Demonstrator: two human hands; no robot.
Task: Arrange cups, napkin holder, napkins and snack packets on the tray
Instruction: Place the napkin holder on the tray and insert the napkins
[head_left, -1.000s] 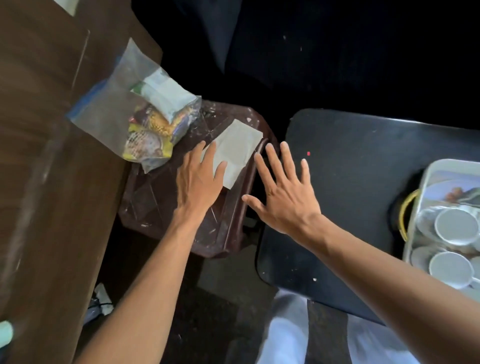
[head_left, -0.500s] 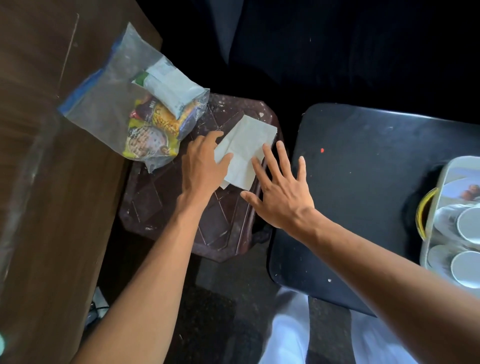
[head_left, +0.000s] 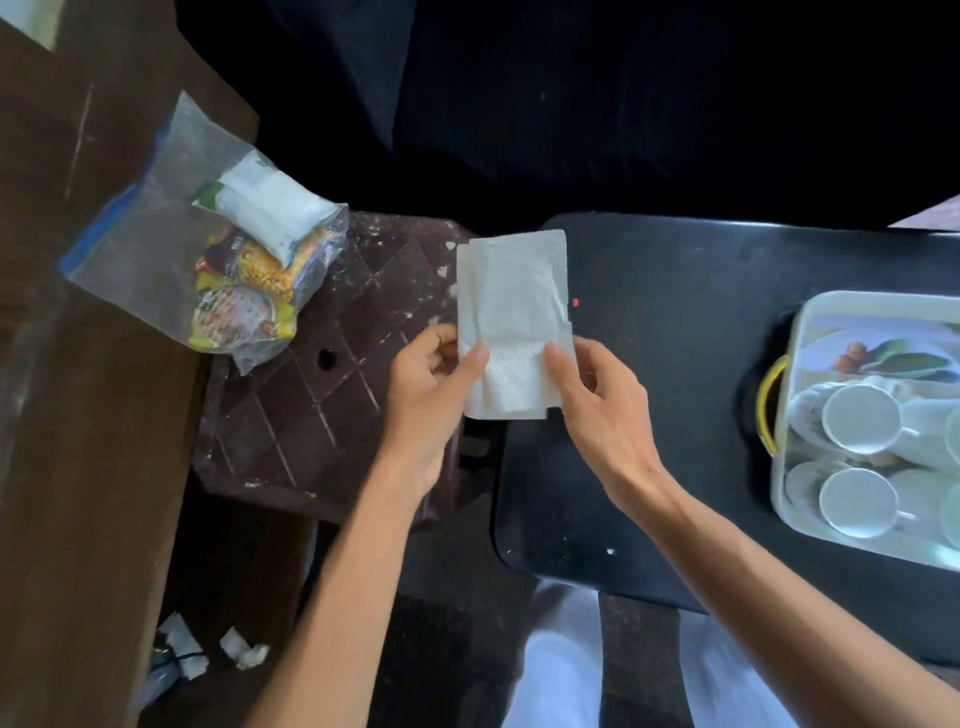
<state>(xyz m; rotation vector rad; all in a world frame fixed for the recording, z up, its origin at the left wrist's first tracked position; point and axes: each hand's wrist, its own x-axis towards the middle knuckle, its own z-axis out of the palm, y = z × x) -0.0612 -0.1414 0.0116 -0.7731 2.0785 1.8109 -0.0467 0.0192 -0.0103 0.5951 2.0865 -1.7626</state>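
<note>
A small stack of white napkins (head_left: 511, 312) is held up above the gap between the brown stool and the black table. My left hand (head_left: 431, 384) pinches its lower left edge, thumb on top. My right hand (head_left: 597, 395) pinches its lower right edge. A clear zip bag (head_left: 171, 260) holding several snack packets (head_left: 244, 291) lies at the left, half on the wooden table and half on the stool. The white tray (head_left: 800, 332) sits at the right edge on the black table, with upturned white cups (head_left: 860, 418) and saucers in it.
The brown plastic stool (head_left: 311, 426) stands between the wooden table (head_left: 62, 415) on the left and the black table (head_left: 675, 364) on the right. My white-trousered legs (head_left: 561, 675) show at the bottom. Crumpled paper scraps (head_left: 208, 649) lie on the floor at lower left.
Both hands were flat on the napkins lying on the stool. Now the napkins are lifted off the stool and pinched between both hands, shifted right toward the black table.
</note>
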